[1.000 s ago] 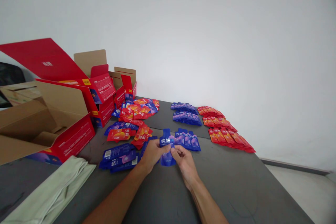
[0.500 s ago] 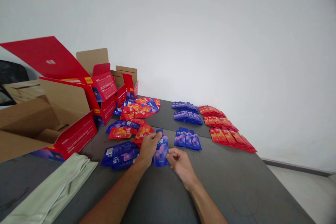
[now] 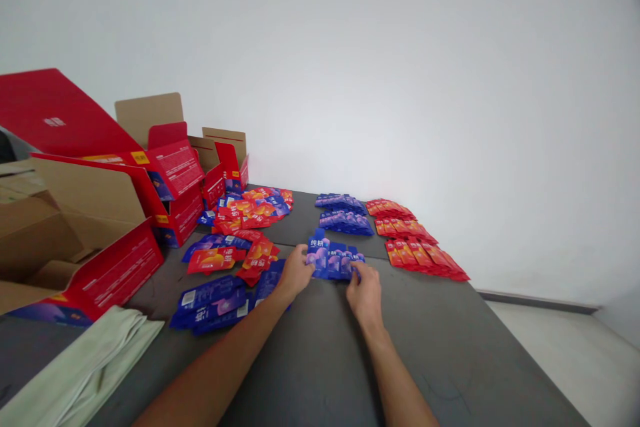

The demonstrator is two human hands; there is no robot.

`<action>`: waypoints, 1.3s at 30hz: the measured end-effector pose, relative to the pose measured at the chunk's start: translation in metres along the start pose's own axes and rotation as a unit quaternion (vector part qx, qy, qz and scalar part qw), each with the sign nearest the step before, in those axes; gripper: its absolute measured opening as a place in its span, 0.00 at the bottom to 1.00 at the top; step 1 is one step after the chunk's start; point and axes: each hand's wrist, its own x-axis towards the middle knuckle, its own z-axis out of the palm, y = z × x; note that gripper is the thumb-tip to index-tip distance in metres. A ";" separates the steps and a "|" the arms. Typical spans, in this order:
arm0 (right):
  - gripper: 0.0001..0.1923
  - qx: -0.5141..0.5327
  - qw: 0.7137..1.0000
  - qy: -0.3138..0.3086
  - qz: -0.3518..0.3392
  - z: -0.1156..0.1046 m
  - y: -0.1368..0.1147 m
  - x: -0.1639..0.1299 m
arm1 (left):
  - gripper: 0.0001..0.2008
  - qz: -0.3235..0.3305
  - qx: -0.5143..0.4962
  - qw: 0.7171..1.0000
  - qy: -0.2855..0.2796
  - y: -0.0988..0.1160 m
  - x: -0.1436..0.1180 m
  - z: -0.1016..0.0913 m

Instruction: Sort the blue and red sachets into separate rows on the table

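Note:
A short row of overlapping blue sachets (image 3: 336, 260) lies on the dark grey table (image 3: 320, 347) in front of me. My left hand (image 3: 296, 271) pinches a blue sachet (image 3: 317, 252) with white characters at the row's left end. My right hand (image 3: 364, 284) rests its fingertips on the row's right end, fingers curled. Just left of my left arm sits a loose heap of blue sachets (image 3: 210, 293). Beyond it spreads a mixed pile of red and blue sachets (image 3: 250, 213).
Neat rows of blue sachets (image 3: 344, 212) and red sachets (image 3: 415, 240) lie at the far right of the table. Open red and brown cartons (image 3: 100, 200) crowd the left side. A pale green cloth (image 3: 85, 367) lies at the near left. A white wall stands behind.
Both hands moved forward from the near table to the row of blue sachets. The sachet in my left hand now sits at the row's left end, and my right hand touches the row.

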 end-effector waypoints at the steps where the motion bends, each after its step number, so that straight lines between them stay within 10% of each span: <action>1: 0.18 -0.042 0.999 0.005 -0.003 -0.001 0.007 0.002 | 0.23 0.008 0.043 0.999 0.001 0.002 0.007 0.003; 17: 0.25 -0.199 0.961 -0.190 0.036 0.016 0.034 -0.002 | 0.23 0.094 0.409 0.907 -0.039 0.000 0.013 0.019; 39: 0.28 -0.187 0.968 -0.168 0.022 0.012 0.033 -0.001 | 0.20 0.207 0.417 0.879 -0.104 0.002 -0.005 0.028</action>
